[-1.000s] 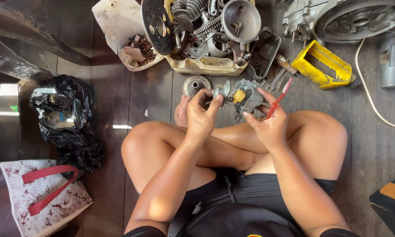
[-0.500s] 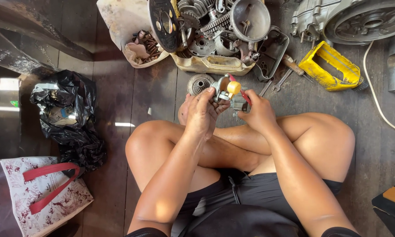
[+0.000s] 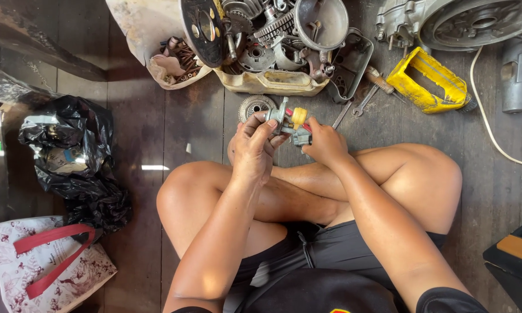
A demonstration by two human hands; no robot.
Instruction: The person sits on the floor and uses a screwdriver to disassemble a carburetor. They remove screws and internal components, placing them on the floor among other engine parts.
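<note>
Small metal assembly (image 3: 289, 123) held between left hand (image 3: 254, 148) and right hand (image 3: 325, 144), above crossed legs. Round gear (image 3: 253, 106) on floor just left of it. Tray of engine parts (image 3: 272, 81) beyond; wrench (image 3: 366, 100) right of tray (bag (image 3: 70, 153) far left).

Bare floor (image 3: 203, 124) left of the hands lies open; the parts tub (image 3: 272, 81) and wrenches (image 3: 353, 107) crowd ahead.
</note>
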